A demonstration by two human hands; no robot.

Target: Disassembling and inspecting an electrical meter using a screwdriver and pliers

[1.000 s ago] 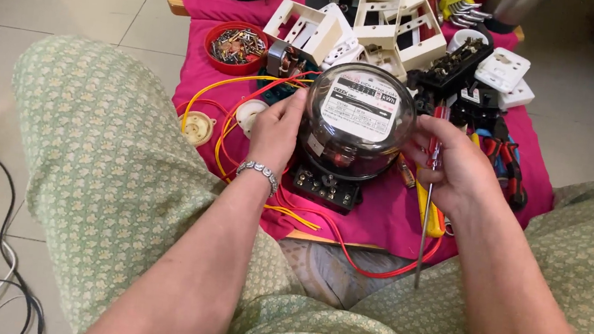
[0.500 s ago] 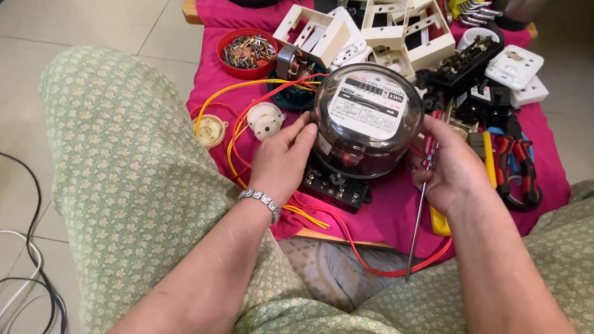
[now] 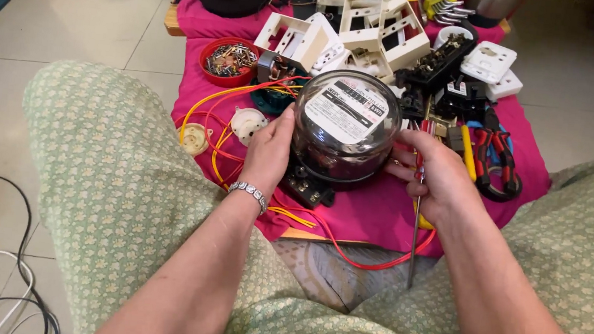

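- Floor: pale tiles (image 3: 20,24), cables (image 3: 2,284) at lower left.
- Red bowl (image 3: 229,60) of small parts on the pink cloth (image 3: 380,211).
- Left hand (image 3: 269,153) cups the side of the electricity meter (image 3: 344,124), mid-cloth.
- Right hand (image 3: 441,177) steadies the meter's other side, fingers closed around a screwdriver (image 3: 416,222).
- Red-handled pliers (image 3: 498,154) beside it.

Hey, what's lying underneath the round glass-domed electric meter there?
The round glass-domed electric meter sits on a pink cloth, with its black terminal block and yellow and red wires showing at the base. Anything directly beneath it is covered by the dome and both hands.
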